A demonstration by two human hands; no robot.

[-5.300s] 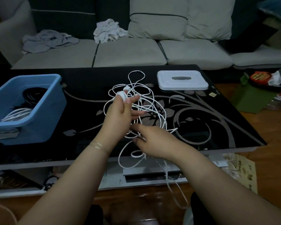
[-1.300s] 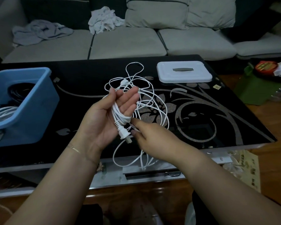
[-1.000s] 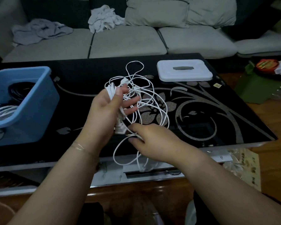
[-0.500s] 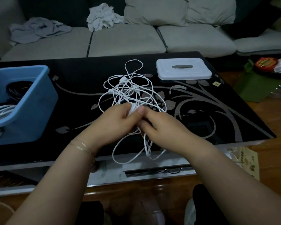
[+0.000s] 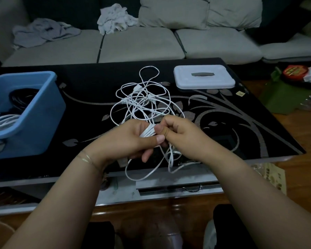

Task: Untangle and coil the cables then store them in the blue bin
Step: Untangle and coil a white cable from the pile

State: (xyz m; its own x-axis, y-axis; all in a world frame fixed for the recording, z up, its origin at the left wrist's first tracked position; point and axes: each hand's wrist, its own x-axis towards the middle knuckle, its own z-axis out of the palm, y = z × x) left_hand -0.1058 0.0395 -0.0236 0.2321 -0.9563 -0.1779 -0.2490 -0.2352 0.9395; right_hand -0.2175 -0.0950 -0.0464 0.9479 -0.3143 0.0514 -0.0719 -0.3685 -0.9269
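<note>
A blue bin [image 5: 34,123] sits at the left of the dark surface [image 5: 241,123], holding coiled black and white cables. At centre, the left hand [image 5: 127,141] grips a bundle of tangled white cable [image 5: 142,103]. The right hand [image 5: 181,135], fingers curled, pinches a strand. A white lid [image 5: 203,77] lies far right.
</note>
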